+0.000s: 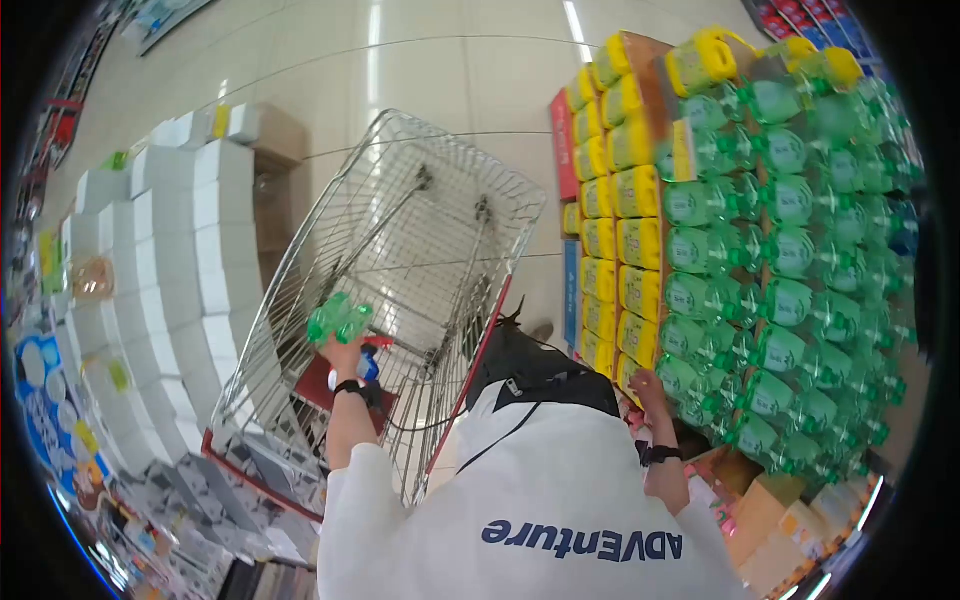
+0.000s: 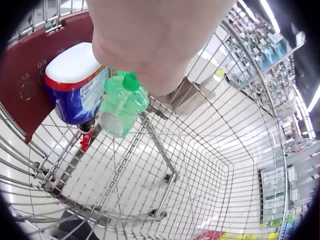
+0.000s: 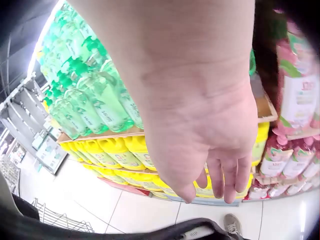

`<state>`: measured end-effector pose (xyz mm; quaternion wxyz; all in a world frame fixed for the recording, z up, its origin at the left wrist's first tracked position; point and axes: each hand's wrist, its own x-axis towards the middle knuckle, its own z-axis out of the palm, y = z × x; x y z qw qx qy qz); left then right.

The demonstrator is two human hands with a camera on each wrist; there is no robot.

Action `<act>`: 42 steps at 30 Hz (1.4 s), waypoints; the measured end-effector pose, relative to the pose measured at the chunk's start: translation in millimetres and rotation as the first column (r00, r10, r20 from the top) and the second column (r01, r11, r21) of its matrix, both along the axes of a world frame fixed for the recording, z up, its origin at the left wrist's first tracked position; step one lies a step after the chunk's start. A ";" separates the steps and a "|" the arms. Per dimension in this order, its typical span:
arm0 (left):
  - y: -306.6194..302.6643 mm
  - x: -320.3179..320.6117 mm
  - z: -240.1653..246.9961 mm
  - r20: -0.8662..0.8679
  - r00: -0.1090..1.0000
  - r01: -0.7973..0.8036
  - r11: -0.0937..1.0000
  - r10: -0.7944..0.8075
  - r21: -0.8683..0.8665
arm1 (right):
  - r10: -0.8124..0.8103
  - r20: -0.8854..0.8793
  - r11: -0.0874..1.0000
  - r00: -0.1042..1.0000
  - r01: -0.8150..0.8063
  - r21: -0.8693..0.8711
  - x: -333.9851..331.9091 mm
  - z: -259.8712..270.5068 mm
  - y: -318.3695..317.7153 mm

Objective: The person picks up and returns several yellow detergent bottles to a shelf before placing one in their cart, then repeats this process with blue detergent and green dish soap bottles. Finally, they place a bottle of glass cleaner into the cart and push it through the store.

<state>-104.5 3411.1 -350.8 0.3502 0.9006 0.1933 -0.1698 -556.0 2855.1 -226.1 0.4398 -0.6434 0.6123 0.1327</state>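
My left hand [image 1: 343,352] is down inside the shopping cart [image 1: 400,118] and grips a clear green plastic bottle [image 1: 340,318]. In the left wrist view the green bottle [image 2: 121,107] hangs beside a blue and white bottle with a red nozzle [image 2: 75,95], which stands by the cart's dark red panel [image 2: 25,70]. The fingers are hidden behind the wrist there. My right hand [image 3: 205,135] hangs with loose fingers and holds nothing, close in front of the shelf of yellow jugs [image 3: 125,155] and green pump bottles [image 3: 95,105].
Stacked white boxes [image 1: 225,230] stand left of the cart. To the right, rows of yellow jugs [image 1: 635,240] and green bottles [image 1: 790,250] form a tall display. Pink bottles [image 3: 297,90] fill the shelf beside it. Pale floor tiles [image 1: 450,60] run ahead of the cart.
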 end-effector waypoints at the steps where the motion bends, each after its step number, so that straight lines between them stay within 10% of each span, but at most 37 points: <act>1: 7.0 1.5 -12.2 0.011 0.991 0.130 0.984 -0.132 0.123 | 0.105 0.017 0.994 0.994 -0.105 -0.039 3.5 -1.5 -2.6; 4: 32.4 5.3 -54.5 0.050 0.965 0.243 0.949 -0.257 0.199 | 0.170 -0.162 0.984 0.972 -0.177 -0.026 83.3 81.0 18.6; 12: -1.2 25.2 -21.6 -0.098 0.797 0.574 0.698 -0.596 0.429 | 0.161 -0.033 0.987 0.986 -0.161 0.020 39.5 46.8 40.0; 21: -39.2 33.8 -70.2 -0.674 0.511 0.816 0.056 -0.533 0.575 | 0.155 -0.067 0.988 0.986 -0.156 -0.011 17.8 71.8 41.2; 28: -67.8 45.6 4.3 -0.715 0.510 0.859 0.325 -0.479 0.395 | 0.123 -0.029 0.989 0.992 -0.125 -0.079 5.6 53.0 35.7; 32: -58.3 47.4 24.9 -0.633 0.725 0.548 0.785 -0.273 0.289 | 0.346 -0.129 0.937 0.929 -0.349 -0.002 7.3 22.7 26.3; 34: -63.8 42.9 48.3 -0.662 0.738 0.206 0.978 -0.131 0.036 | 0.249 0.107 0.967 0.963 -0.241 -0.077 16.3 11.6 30.3; 38: -74.3 43.4 116.1 -0.748 0.637 -0.238 0.876 -0.185 -0.419 | 0.368 0.135 0.927 0.920 -0.353 -0.127 86.9 18.7 12.5; 42: -175.5 34.2 264.9 -0.620 0.726 -0.213 0.761 -0.296 -0.613 | 0.465 0.380 0.878 0.800 -0.362 -0.312 185.4 83.8 -17.7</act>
